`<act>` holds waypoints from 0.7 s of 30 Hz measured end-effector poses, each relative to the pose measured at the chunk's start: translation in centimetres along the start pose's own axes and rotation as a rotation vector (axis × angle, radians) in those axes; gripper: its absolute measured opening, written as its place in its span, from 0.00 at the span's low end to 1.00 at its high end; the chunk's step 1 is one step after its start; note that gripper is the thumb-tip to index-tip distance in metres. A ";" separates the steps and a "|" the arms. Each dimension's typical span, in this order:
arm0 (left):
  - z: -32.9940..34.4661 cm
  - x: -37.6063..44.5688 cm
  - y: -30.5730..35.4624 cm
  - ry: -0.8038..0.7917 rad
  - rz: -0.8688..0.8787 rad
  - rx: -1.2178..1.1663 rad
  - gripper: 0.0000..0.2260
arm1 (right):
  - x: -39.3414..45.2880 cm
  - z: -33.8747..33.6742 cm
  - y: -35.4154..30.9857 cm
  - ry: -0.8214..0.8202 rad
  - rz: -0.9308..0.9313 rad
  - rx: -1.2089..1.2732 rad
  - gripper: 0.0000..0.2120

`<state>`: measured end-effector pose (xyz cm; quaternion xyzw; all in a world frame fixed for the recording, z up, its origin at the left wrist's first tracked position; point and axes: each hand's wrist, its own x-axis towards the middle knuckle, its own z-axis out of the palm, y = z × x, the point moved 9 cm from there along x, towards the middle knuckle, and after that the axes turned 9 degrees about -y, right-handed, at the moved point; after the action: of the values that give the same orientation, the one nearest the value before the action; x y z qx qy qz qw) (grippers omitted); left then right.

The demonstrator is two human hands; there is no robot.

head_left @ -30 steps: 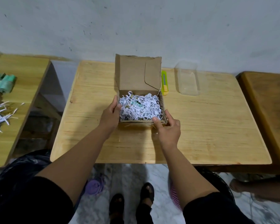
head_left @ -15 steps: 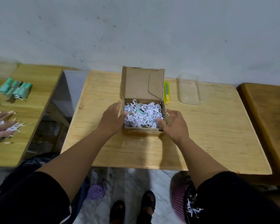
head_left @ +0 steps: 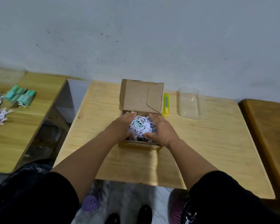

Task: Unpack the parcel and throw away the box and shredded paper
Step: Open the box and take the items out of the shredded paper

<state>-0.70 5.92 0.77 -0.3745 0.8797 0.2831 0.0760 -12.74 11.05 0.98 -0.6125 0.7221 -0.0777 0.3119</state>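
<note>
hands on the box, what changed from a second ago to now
Both hands left the outer sides of the cardboard box and moved inward over its opening. The left hand and right hand now cup the shredded paper from either side, though no closed grip shows. The box, with its lid up, the yellow utility knife and the clear plastic container stayed put.

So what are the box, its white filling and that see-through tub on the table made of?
Box: plain brown cardboard, matte, creased flap. Filling: shredded paper, thin crinkled white strips, some printed. Tub: probably thin clear plastic; the wood shows through it, with faint glints.
</note>
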 end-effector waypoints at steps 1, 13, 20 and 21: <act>0.2 0.4 -0.2 -0.013 -0.005 -0.006 0.41 | 0.2 0.2 0.2 -0.007 -0.006 0.002 0.41; 2.3 2.8 -0.6 -0.137 -0.102 0.006 0.46 | 1.7 2.5 0.5 -0.052 -0.082 -0.045 0.43; 2.4 3.4 -0.3 -0.080 -0.078 0.060 0.43 | 2.5 3.1 0.7 -0.150 -0.036 -0.088 0.47; 2.4 3.5 -0.3 -0.073 -0.074 0.063 0.42 | 2.7 3.2 0.8 -0.157 -0.029 -0.092 0.48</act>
<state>-3.12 4.98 -2.58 -0.3935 0.8703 0.2658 0.1304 -11.78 9.60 -2.91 -0.6409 0.6894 -0.0006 0.3377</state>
